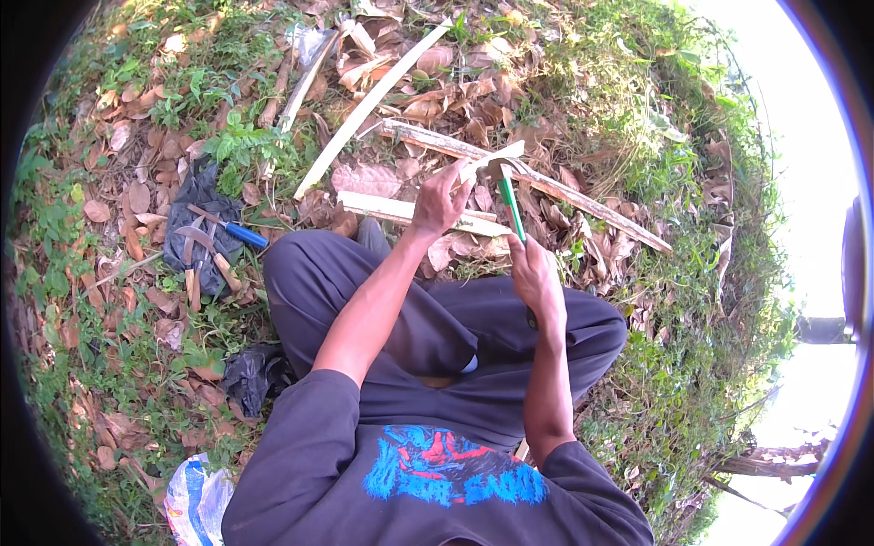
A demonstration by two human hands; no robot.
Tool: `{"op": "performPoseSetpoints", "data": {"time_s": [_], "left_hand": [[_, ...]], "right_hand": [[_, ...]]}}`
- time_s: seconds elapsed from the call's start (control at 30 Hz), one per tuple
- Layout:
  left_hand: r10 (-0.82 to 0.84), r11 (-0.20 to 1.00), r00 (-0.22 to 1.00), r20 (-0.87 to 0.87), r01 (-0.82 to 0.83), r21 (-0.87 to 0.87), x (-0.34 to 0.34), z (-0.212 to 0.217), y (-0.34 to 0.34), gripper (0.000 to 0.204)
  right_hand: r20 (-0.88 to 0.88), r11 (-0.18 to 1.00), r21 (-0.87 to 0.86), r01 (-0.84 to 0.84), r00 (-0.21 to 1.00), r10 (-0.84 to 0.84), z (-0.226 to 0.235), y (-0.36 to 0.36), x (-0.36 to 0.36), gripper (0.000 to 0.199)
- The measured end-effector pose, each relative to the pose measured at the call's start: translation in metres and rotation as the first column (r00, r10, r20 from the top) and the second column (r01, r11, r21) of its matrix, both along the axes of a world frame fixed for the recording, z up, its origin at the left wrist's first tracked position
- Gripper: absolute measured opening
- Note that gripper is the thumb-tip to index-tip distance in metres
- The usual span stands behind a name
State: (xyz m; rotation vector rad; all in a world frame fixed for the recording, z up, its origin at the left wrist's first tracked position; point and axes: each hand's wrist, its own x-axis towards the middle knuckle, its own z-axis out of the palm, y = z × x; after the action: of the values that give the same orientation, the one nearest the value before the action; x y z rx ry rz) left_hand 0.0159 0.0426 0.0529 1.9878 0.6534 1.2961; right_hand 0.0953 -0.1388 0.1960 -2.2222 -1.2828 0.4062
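Observation:
I sit cross-legged on leafy ground, both arms reaching forward. Closed around a short pale piece of wood (478, 164) is my left hand (439, 202), and the wood points up to the right. My right hand (535, 273) grips the green handle of a hammer (512, 205). Its curved metal head is up against the far end of the wood; exact contact is too small to make out. Beneath my left hand lies a pale split plank (382, 207), just beyond my legs. A long bark-edged strip of wood (583, 197) runs behind the hammer.
At the left, a black plastic bag (191, 187) carries a blue-handled tool (244, 233) and curved-blade tools with wooden handles (195, 238). A long pale wood strip (373, 107) lies ahead. Another black bag (257, 378) and a white-blue plastic bag (196, 500) rest nearby.

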Motion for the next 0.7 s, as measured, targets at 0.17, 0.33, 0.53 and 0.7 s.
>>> {"op": "performPoseSetpoints", "data": {"time_s": [0.17,0.33,0.53,0.7], "left_hand": [[-0.048,0.995,0.999,-0.017,0.047,-0.087,-0.003,-0.007,-0.008,0.044],[0.009,1.0,1.0,-0.008,-0.009,-0.013,-0.003,0.005,0.002,0.045],[-0.022,1.0,1.0,-0.002,0.022,0.021,-0.001,-0.01,-0.009,0.047],[-0.008,1.0,1.0,-0.024,0.007,-0.021,-0.007,-0.004,-0.005,0.048]], "right_hand": [[-0.267,0.976,0.011,0.217,0.941,-0.206,0.017,-0.008,-0.003,0.044],[0.054,0.997,0.07,-0.014,0.998,0.01,-0.013,-0.013,0.002,0.034],[-0.109,0.989,-0.09,0.116,0.986,-0.125,-0.02,-0.01,-0.01,0.038],[-0.359,0.96,0.131,0.249,0.914,-0.188,0.015,-0.01,-0.019,0.038]]}}
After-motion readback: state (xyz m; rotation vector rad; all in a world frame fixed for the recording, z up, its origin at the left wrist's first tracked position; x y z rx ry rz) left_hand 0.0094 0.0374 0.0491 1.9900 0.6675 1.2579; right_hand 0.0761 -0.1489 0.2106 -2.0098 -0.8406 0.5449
